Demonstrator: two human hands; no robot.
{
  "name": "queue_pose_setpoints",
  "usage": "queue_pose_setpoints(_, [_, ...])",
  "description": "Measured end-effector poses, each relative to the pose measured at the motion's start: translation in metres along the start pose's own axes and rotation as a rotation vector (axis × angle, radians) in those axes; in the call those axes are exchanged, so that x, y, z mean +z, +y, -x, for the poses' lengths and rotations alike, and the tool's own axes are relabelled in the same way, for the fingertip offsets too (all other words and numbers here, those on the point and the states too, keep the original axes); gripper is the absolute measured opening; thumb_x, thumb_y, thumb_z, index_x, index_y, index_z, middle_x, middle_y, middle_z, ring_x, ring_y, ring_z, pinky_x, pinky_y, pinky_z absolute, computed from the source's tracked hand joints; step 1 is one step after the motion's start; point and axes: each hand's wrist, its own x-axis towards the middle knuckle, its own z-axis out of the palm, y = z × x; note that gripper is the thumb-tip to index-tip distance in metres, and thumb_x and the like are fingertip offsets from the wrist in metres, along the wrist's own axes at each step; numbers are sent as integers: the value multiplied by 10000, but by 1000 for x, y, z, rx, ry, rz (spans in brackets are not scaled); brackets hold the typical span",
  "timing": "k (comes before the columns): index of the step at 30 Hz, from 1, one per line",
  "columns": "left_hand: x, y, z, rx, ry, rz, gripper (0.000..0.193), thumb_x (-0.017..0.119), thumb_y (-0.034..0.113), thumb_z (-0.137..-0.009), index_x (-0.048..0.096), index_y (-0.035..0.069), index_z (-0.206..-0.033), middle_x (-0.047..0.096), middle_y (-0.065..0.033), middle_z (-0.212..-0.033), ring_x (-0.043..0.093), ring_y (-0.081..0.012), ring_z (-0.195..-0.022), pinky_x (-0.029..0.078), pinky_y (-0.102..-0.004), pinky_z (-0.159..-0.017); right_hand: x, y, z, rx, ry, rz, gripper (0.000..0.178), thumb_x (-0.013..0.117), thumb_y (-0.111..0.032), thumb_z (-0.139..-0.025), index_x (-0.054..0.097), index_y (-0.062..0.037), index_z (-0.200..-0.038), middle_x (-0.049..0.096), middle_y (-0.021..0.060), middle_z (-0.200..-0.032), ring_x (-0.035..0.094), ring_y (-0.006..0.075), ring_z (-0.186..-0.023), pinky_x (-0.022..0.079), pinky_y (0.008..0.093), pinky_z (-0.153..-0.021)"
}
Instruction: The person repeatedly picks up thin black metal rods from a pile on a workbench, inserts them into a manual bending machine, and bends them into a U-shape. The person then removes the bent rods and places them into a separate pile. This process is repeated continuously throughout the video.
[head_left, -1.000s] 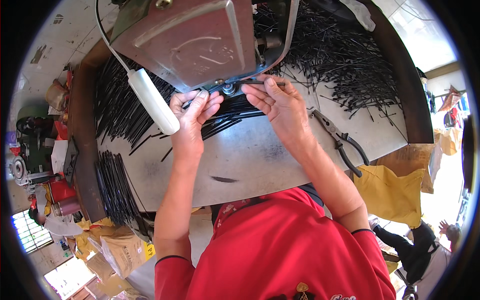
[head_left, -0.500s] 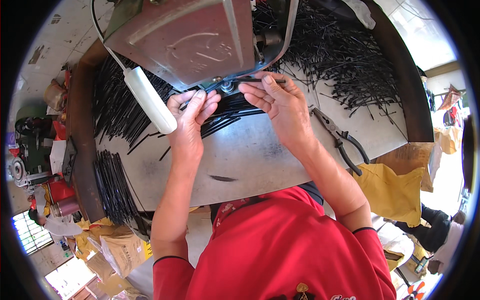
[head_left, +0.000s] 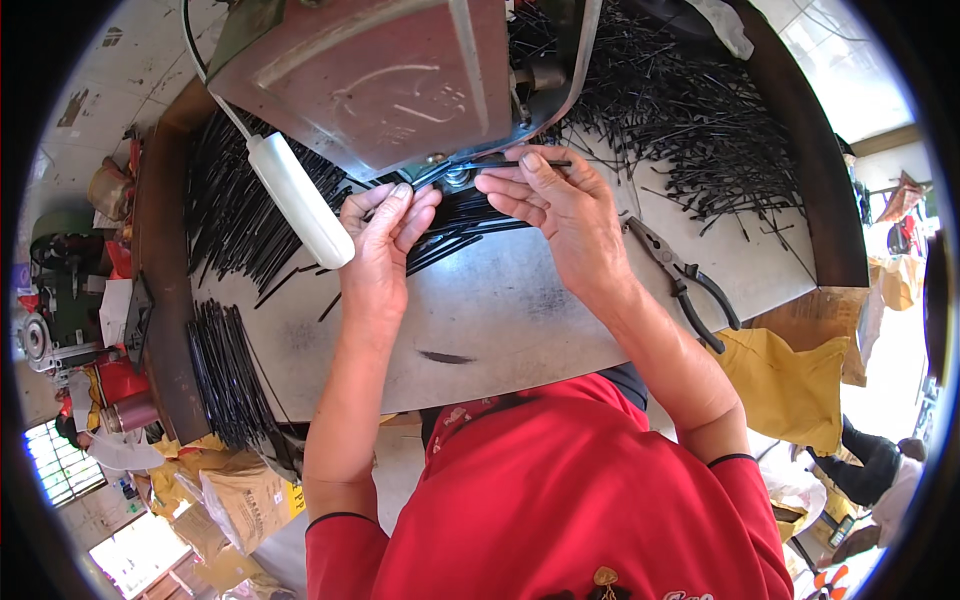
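Observation:
My left hand is closed in a pinch on a thin black rod, which runs up to the right beneath the machine. My right hand pinches a dark strip-like rod between thumb and fingers, held nearly level. The two pieces come together at the small round metal tool under the machine head, a worn reddish-brown metal body. Whether they are joined there cannot be made out.
Black rods lie heaped at left, with a separate bundle nearer me. Thin black pieces pile up at right. Pliers rest beside my right forearm. A white lamp hangs near my left hand. Raised brown edging borders the table.
The rod in my left hand has shifted up and right under the machine head, its angle slightly changed. Both hands have barely moved and keep their pinches.

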Motion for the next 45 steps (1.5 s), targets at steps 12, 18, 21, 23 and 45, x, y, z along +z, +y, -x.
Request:
queue_pose_setpoints(12, [12, -6, 5, 20, 33, 15, 97, 596, 30, -885, 523, 14, -947, 650, -202, -954, 681, -269, -879, 593, -279, -730, -8, 2, -1, 36, 24, -119, 230, 526, -153, -950, 548, 48, -1059, 633, 209, -1036, 642, 280, -995, 530, 336, -879])
queue_pose_setpoints(18, [17, 1, 9, 89, 37, -44, 176, 600, 20, -880, 454, 12, -978, 634, -200, -952, 677, -287, -881, 595, -289, -743, -4, 0, -4, 16, 16, -112, 279, 519, -164, -954, 490, 87, -1070, 615, 237, -1024, 650, 290, -961, 544, 345, -854])
queue_pose_setpoints(21, [7, -1, 4, 54, 27, -29, 165, 596, 18, -882, 458, 10, -972, 635, -205, -954, 678, -287, -875, 597, -286, -738, -2, 4, -5, 46, 20, -110, 261, 513, -153, -955, 496, 81, -1069, 616, 237, -1027, 652, 289, -955, 546, 346, -850])
queue_pose_setpoints(23, [0, -3, -1, 29, 31, -22, 155, 594, 17, -883, 462, 10, -964, 635, -208, -955, 679, -287, -874, 597, -282, -733, 1, 6, -3, 75, 15, -99, 246, 508, -144, -956, 501, 76, -1067, 619, 237, -1023, 653, 288, -948, 547, 344, -848])
queue_pose_setpoints(45, [6, 2, 3, -25, -24, -5, 60, 592, 21, -881, 543, 16, -917, 659, -197, -926, 684, -259, -860, 594, -271, -725, -2, -1, 3, 10, 26, -80, 253, 514, -156, -957, 505, 74, -1061, 619, 237, -993, 653, 293, -949, 547, 341, -849])
